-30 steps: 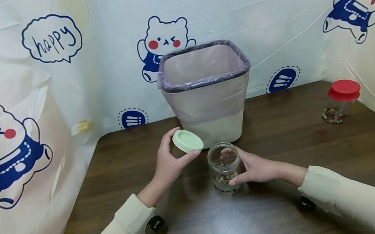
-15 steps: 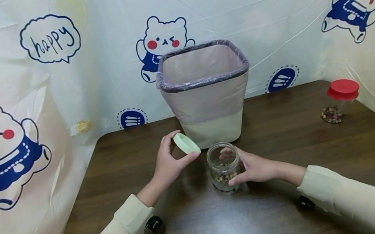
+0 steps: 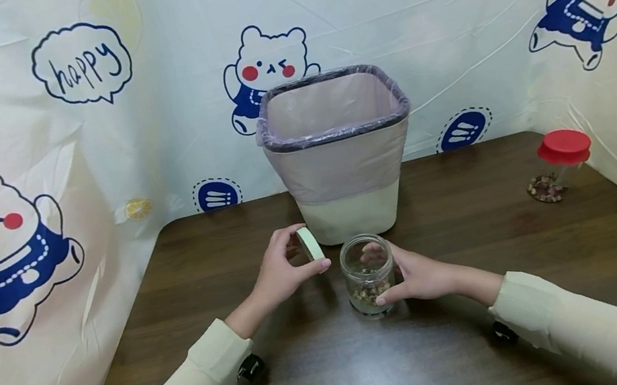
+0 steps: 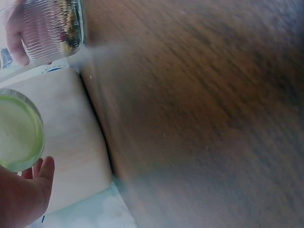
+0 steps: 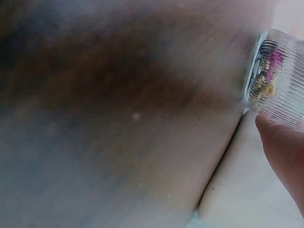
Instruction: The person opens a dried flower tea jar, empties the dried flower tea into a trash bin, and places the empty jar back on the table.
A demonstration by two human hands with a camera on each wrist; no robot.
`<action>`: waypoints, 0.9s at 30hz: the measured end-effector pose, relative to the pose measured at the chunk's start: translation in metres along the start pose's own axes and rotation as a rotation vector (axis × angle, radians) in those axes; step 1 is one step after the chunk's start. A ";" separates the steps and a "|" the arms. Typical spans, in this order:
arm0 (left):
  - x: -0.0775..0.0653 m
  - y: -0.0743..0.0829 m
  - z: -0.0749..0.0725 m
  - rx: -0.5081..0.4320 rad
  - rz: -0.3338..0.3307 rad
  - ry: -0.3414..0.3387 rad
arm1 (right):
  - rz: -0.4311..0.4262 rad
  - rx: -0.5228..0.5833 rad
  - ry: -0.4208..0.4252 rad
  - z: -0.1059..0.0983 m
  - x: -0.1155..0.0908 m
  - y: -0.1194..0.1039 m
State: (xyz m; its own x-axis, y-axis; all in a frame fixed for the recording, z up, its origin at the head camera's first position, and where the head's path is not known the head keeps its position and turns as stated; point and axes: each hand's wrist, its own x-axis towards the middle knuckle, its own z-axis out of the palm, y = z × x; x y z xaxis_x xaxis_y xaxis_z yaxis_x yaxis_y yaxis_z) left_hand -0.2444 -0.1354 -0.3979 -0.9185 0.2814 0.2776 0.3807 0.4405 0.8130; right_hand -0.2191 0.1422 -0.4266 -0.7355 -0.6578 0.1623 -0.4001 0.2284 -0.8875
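My left hand (image 3: 279,274) pinches a pale green round lid (image 3: 310,245) between thumb and fingers, tilted nearly on edge above the table. In the left wrist view the lid (image 4: 20,133) shows its ringed face. Beside it stands an uncapped clear glass jar (image 3: 369,276), upright on the table, with dried flowers at the bottom. My right hand (image 3: 422,272) grips this jar from the right, its thumb on the near side and fingers behind the glass. Pink and yellow bits show through the ribbed jar (image 5: 280,78) in the right wrist view.
A cream waste bin (image 3: 351,212) lined with a purple-grey bag stands just behind the jar. At the far right of the dark wooden table (image 3: 339,378) sits a red-capped jar (image 3: 564,148) with dried flowers. A printed cloth (image 3: 177,105) hangs around the table.
My left hand has moved slightly lower and turned the lid from nearly face-up to almost on edge. The right hand and the glass jar have stayed in place.
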 end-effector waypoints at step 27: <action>0.002 -0.009 0.006 0.242 -0.118 -0.157 | 0.021 0.006 -0.003 -0.001 0.000 -0.002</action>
State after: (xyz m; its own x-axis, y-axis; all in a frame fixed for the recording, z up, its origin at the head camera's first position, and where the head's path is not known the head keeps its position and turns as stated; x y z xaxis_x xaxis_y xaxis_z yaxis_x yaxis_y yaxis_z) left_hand -0.2489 -0.1341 -0.4081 -0.9374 0.3363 0.0903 0.3037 0.6630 0.6842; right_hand -0.2184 0.1425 -0.4246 -0.7421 -0.6550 0.1424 -0.3814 0.2379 -0.8933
